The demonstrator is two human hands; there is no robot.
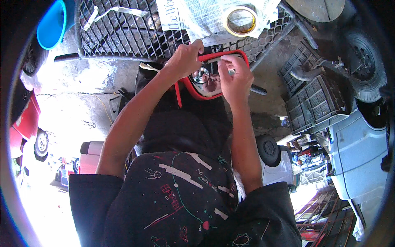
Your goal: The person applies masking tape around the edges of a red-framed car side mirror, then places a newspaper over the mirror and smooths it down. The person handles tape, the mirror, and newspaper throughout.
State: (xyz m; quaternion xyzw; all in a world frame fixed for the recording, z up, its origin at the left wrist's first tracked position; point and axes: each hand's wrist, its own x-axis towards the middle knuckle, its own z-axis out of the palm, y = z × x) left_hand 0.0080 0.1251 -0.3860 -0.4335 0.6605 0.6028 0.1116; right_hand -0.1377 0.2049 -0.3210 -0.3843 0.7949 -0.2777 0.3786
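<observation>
A car side mirror [200, 87] with a red housing rests over my lap, its glass facing up. My left hand [184, 61] is closed at the mirror's upper left edge, and its fingertips are partly hidden. Over the mirror's right side, my right hand [237, 78] has thumb and fingers pinched together near the upper rim. A pale strip [214, 60] runs along that rim toward the right fingertips; whether they grip it is unclear. Below my left wrist a narrow red piece [178, 95] sticks out beside the housing.
Ahead is a metal mesh table [119, 37] bearing newspaper [201, 18], a roll of masking tape [226, 22] and a crumpled pale strip [123, 10]. A blue bucket [51, 24] stands far left. At right are plastic crates [314, 105], a wheel [364, 66] and a light-blue car panel [360, 152].
</observation>
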